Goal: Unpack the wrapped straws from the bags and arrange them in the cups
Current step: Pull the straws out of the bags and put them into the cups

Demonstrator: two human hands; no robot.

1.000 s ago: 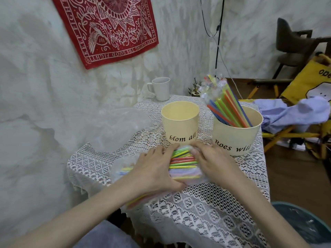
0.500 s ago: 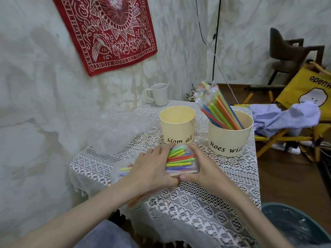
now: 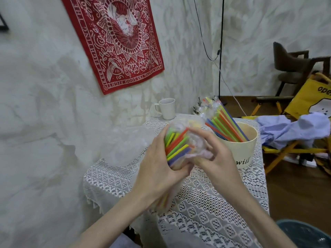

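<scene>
We hold a bag of straws (image 3: 177, 147) lifted between both hands: left hand (image 3: 157, 167) gripping it, right hand (image 3: 213, 158) pinching its plastic. Beyond the right hand, one cup (image 3: 240, 149) is already filled; this bag is left to unpack, by our estimate.

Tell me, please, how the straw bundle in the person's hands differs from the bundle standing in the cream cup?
The held bundle is up off the table, gripped by the left hand and right hand; the cup bundle leans untouched in the cream cup. The held bundle is largely hidden by fingers; the cup bundle shows nearly whole. Both are multicoloured straws in clear plastic.
</scene>
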